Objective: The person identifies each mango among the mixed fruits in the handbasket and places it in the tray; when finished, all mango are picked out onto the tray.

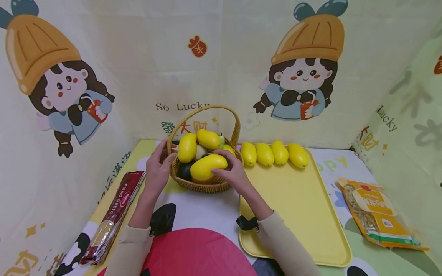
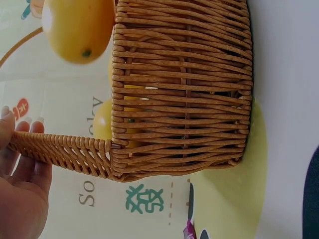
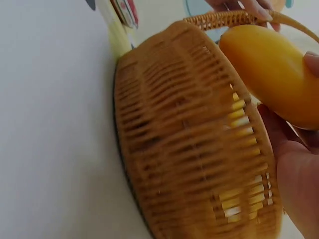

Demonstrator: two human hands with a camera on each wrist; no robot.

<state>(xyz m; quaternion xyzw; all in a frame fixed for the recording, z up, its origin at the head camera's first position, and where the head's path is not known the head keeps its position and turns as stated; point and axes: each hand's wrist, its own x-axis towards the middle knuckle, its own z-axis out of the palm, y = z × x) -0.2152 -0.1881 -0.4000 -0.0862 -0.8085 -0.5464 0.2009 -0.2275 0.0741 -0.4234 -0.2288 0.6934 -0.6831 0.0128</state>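
A woven wicker basket (image 1: 207,188) with an arched handle (image 1: 238,128) stands near the back wall. My left hand (image 1: 157,170) holds the left foot of that handle, fingers behind it and thumb in front in the left wrist view. With my right hand (image 1: 236,174) I grip a yellow mango (image 1: 208,165) at its right end, over the front of the basket. Behind it lie more mangoes (image 1: 187,147), a dark round item (image 1: 185,171), a light brown item (image 1: 200,151) and something green (image 1: 221,141), all partly hidden.
Right of the basket lies a yellow tray (image 1: 293,214), with several mangoes (image 1: 264,154) in a row along its back edge. A dark red long packet (image 1: 117,211) lies at the left, an orange and clear food bag (image 1: 378,212) at the right. Printed cloth walls surround the table.
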